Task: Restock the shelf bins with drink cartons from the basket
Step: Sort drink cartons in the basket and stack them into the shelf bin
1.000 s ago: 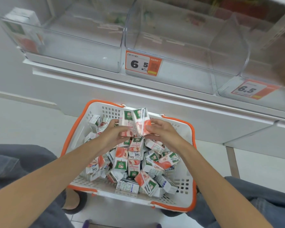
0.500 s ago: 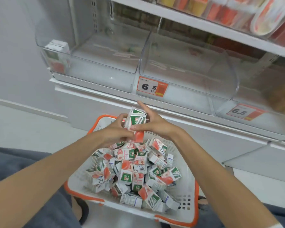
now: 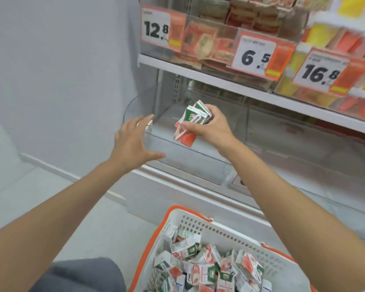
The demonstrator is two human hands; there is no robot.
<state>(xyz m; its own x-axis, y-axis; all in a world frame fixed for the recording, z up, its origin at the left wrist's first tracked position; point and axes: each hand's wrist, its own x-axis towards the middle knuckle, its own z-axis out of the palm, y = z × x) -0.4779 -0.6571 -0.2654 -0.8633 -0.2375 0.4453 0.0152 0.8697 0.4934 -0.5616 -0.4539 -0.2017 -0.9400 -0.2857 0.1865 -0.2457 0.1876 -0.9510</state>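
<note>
A second ago we had both hands closed round a small clutch of drink cartons low over the basket. Now our right hand (image 3: 211, 128) alone carries that clutch of drink cartons (image 3: 190, 125), fingers and thumb wrapped round what looks like two or three of them. It has lifted them up to the clear shelf bin (image 3: 177, 157) at the far left of the lower shelf, over its front wall.

Our left hand (image 3: 133, 144) has let go and holds nothing. Its fingers are spread wide and reach toward the bin's left corner. Something small and white (image 3: 150, 124) shows just past the fingertips. It may be a carton already standing there, but the blur leaves us unsure.

The basket (image 3: 198, 223) now sits near us at the bottom of the view, with a heap of cartons (image 3: 207, 268) in it.

We judge the pick finished and the placing about to begin. The bin looks almost bare and the heap is large, so the restock is at an early stage.
</note>
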